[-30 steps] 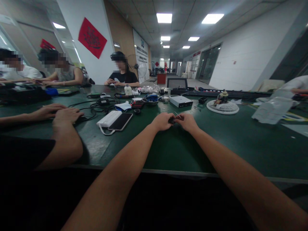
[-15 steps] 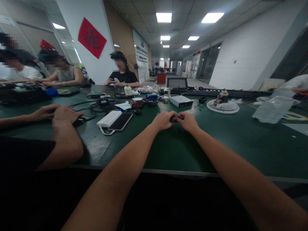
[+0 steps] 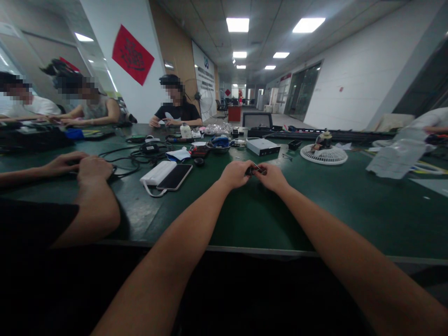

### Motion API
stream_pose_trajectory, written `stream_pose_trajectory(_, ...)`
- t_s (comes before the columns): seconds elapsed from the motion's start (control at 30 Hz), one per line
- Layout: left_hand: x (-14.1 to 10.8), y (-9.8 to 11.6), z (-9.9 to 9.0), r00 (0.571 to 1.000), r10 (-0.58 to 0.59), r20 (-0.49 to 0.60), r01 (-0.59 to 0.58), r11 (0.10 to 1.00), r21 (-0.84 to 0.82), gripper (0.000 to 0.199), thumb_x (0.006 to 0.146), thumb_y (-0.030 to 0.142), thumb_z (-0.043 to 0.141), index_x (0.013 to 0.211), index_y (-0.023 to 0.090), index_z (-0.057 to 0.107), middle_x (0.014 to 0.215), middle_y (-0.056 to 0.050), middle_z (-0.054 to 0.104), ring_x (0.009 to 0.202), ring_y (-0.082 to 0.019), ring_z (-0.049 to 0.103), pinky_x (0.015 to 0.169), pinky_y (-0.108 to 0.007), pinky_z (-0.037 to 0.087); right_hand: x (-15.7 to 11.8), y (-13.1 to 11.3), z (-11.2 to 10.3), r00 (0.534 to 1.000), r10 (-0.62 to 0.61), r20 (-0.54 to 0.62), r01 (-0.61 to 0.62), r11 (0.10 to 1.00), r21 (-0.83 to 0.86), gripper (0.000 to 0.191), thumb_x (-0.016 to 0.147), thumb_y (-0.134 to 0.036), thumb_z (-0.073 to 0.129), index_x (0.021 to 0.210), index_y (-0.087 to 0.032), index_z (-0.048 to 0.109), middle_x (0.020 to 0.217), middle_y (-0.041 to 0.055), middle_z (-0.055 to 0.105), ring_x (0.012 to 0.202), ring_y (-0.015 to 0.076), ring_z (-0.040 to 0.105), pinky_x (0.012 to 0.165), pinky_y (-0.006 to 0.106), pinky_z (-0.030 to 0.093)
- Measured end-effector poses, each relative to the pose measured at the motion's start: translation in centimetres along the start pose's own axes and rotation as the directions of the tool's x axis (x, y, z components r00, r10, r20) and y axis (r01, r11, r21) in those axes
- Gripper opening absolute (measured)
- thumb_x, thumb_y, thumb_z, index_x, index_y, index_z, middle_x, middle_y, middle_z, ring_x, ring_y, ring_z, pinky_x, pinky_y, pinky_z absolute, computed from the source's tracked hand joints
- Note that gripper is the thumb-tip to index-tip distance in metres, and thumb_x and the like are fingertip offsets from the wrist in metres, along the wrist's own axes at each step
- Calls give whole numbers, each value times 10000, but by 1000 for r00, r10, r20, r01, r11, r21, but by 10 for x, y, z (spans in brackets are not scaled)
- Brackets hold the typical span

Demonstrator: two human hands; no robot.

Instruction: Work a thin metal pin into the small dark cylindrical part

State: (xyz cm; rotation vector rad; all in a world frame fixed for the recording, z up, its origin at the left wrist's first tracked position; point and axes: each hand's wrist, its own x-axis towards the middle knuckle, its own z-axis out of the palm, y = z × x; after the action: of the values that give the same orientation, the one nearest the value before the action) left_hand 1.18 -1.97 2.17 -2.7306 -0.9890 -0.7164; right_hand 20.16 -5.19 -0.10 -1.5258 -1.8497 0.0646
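Observation:
My left hand (image 3: 237, 174) is closed around a small dark part (image 3: 249, 171), mostly covered by the fingers; its kind does not show. Close against it, my right hand (image 3: 271, 177) pinches a thin metal piece (image 3: 258, 166) that slants up to the left over the dark part. Whether that piece is a tool or belongs to the part I cannot tell. Both hands meet just above the green table (image 3: 252, 219). Left of them lie a dark-screened phone (image 3: 176, 177) and a white power bank (image 3: 158, 173) with a short white cable.
Beyond my hands stand a silver-and-black box (image 3: 263, 146) and a round white fan grille (image 3: 324, 155) with a motor on it. Clear plastic packaging (image 3: 392, 158) lies right. A co-worker's hands (image 3: 93, 167) rest at left beside black cables (image 3: 135, 161). Other people sit across the table.
My hands stay together in nearly the same place, with slight finger movement. The neighbouring co-worker's hand has shifted a little, and a person across the table has moved a hand sideways.

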Motion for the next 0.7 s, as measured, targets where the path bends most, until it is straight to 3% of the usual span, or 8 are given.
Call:
stream_pose_trajectory(0.13,-1,-2,1,993,-109,-39,110,993,34,344,842,241,662,1181,212,610,1052,-100,727,1018,-298,677,928,-402,489,0,0,-1,1000,10,-26,-10,1000,3,229,870,-323,675,1055,-209,747,900,46,769,732,188,674,686,290,495)
stream_pose_trajectory(0.43,-3,-9,-2,944,-308,-121,314,949,34,324,869,244,639,1188,222,585,1093,-98,735,1058,-300,675,909,-398,490,0,0,-1,999,-42,-28,43,998,43,342,766,-59,645,1064,-193,747,901,33,770,723,161,687,747,285,538)
stream_pose_trajectory(0.7,-3,-12,1,910,-399,-109,405,913,40,294,853,237,649,1146,239,618,1070,-93,743,1015,-307,686,876,-398,505,3,2,-3,991,-39,-127,52,994,99,241,805,-104,709,1032,-167,759,967,84,770,824,200,715,834,352,573)
